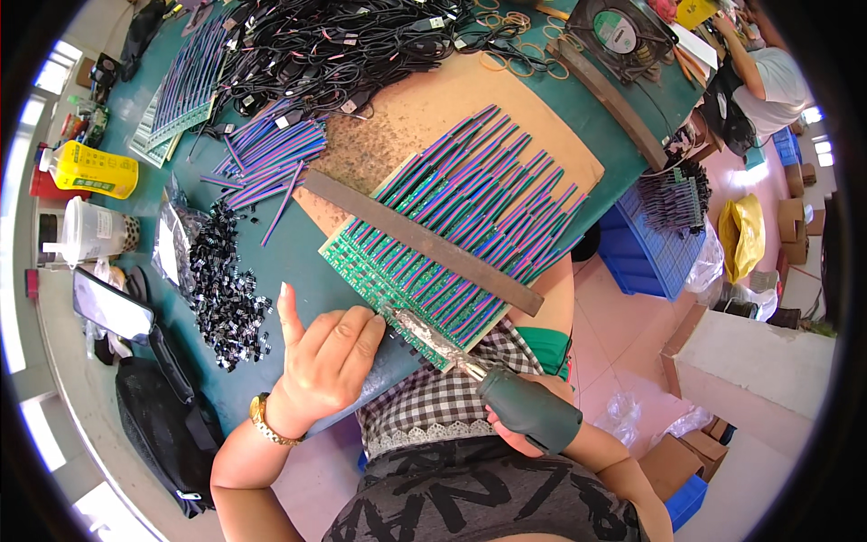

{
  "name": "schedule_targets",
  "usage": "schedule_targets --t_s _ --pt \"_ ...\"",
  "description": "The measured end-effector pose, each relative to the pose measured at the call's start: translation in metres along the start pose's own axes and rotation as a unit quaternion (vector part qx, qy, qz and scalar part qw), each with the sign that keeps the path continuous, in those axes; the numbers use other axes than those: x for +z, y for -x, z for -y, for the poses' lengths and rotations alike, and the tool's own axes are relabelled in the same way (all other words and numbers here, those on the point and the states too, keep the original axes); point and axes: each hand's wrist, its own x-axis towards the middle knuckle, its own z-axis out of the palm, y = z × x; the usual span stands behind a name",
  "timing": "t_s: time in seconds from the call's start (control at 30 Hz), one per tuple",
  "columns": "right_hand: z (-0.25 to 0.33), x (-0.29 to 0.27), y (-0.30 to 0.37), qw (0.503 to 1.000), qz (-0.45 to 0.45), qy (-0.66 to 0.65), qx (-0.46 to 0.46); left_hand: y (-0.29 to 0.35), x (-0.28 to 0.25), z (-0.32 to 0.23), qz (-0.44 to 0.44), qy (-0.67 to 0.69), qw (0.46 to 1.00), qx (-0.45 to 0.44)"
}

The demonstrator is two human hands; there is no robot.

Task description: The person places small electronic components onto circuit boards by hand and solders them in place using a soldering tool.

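Note:
A green circuit board panel (354, 265) lies at an angle near the table's front edge, with rows of striped ribbon wires (479, 203) running away from it. Across the wires rests a rusty metal bar (424, 239). My right hand (517, 432) grips a soldering iron (528, 408) by its dark handle; its broad, crusted tip lies along the board's near edge. My left hand (332, 359) is at that same edge, left of the tip, fingers bent and pressed together with the little finger raised. Whatever its fingertips pinch is hidden.
Small black connectors (221, 294) are heaped on the left, beside loose ribbon wires (271, 158). Black cables (334, 45) pile up at the back. A fan (619, 34) and a second metal bar (610, 104) stand back right. A phone (113, 303) lies far left; a blue crate (646, 244) is at right.

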Motion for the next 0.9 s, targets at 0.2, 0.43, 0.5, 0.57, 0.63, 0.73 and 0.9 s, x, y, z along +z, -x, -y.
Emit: schedule_targets --t_s 0.2,0.43,0.5,0.57,0.63,0.73,0.9 --pt "0.016 -0.009 -0.008 0.999 -0.03 0.028 -0.004 -0.001 0.001 -0.002 -0.009 -0.016 1.0 0.001" --pt "0.016 -0.008 -0.013 0.992 -0.064 0.088 -0.061 -0.002 0.001 -0.002 -0.008 -0.026 1.0 0.002" --pt "0.012 -0.005 -0.009 0.998 -0.07 0.003 0.005 -0.002 0.001 -0.002 -0.008 -0.025 1.0 0.006" --pt "0.013 -0.006 -0.01 0.997 -0.069 0.019 -0.013 -0.002 0.001 -0.001 -0.007 -0.013 1.0 0.001" --pt "0.016 -0.011 -0.014 0.994 -0.071 0.061 -0.056 -0.001 0.0 -0.001 -0.006 -0.014 1.0 0.0" --pt "0.007 -0.006 -0.007 0.989 -0.082 0.082 -0.089 -0.002 0.0 -0.001 -0.007 -0.01 1.0 0.0" --pt "0.009 -0.008 -0.003 0.985 -0.075 0.125 -0.095 -0.001 0.001 -0.001 -0.01 -0.015 1.0 0.002"
